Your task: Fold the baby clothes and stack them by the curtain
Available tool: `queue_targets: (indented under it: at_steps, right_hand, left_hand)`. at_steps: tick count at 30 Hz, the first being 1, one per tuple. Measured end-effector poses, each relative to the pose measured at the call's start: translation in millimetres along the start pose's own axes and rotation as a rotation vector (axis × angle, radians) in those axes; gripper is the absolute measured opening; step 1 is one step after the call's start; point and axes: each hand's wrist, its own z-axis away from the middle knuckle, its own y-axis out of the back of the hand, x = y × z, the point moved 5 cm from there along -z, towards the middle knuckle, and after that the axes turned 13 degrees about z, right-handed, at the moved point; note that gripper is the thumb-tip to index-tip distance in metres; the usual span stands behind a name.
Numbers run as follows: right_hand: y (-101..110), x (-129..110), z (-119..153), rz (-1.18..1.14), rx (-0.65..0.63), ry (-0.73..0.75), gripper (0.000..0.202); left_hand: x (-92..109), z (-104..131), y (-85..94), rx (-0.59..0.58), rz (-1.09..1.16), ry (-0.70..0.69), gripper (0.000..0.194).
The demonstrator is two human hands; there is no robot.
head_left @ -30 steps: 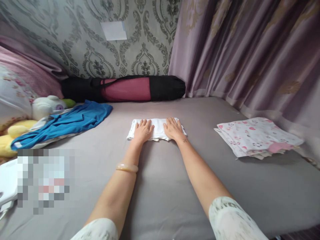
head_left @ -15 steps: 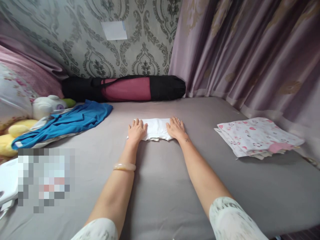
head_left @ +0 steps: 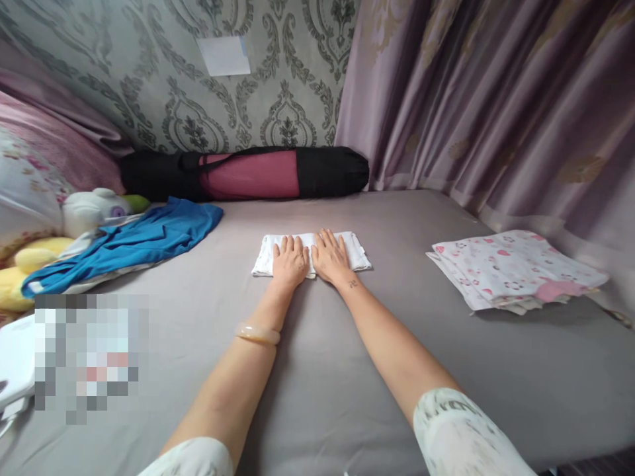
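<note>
A small white folded cloth garment (head_left: 355,251) lies flat on the grey bed sheet (head_left: 317,370), its long side running left to right. My left hand (head_left: 291,260) rests palm down on it, left of its middle, with the fingers stretched out. Beside it my right hand (head_left: 329,256) also lies flat on the fabric, fingers spread, the two thumbs close together. Part of the garment's middle is hidden under both hands. Its left and right ends show on either side.
A blue garment (head_left: 149,231) lies at the left by plush toys (head_left: 94,208). A stack of folded patterned cloths (head_left: 510,268) is at the right. Along the wall stretches a black and red long bag (head_left: 248,175). A white device with a cable (head_left: 17,363) sits at the lower left.
Both hands have slid inward from the garment's two ends to its middle. The garment's ends are now uncovered.
</note>
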Motion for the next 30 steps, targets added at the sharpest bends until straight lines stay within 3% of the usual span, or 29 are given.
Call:
queue_targets:
  at_steps: [4, 8, 14, 17, 20, 25, 30]
  right_hand:
    - [5.4, -2.2, 0.7, 0.011, 0.014, 0.006, 0.053]
    - [10.6, -13.4, 3.5, 0.004, 0.046, 0.079, 0.052]
    - [7.0, -16.4, 5.7, -0.03, -0.069, 0.061, 0.053]
    - [8.3, -5.5, 1.6, -0.041, -0.102, 0.064, 0.053]
    - [8.4, 17.4, -3.8, -0.016, -0.104, -0.046, 0.055]
    - [-2.2, 39.3, -5.7, 0.01, -0.224, -0.136, 0.058]
    - [1.7, 46.1, -5.6, -0.011, -0.22, -0.157, 0.055]
  left_hand:
    - [-0.4, -1.4, 1.6, 0.002, 0.009, 0.002, 0.054]
    - [-4.1, -3.1, 9.0, 0.078, 0.017, 0.02, 0.048]
    - [-9.8, -3.3, 12.9, 0.043, -0.013, 0.063, 0.042]
    - [-10.3, -3.8, 16.1, 0.066, -0.011, 0.067, 0.045]
    - [-15.4, -4.9, 20.1, 0.11, 0.001, 0.096, 0.05]
    - [-26.5, -6.3, 16.1, -0.017, 0.018, 0.158, 0.05]
    - [-28.8, -7.7, 23.2, -0.005, 0.007, 0.162, 0.044]
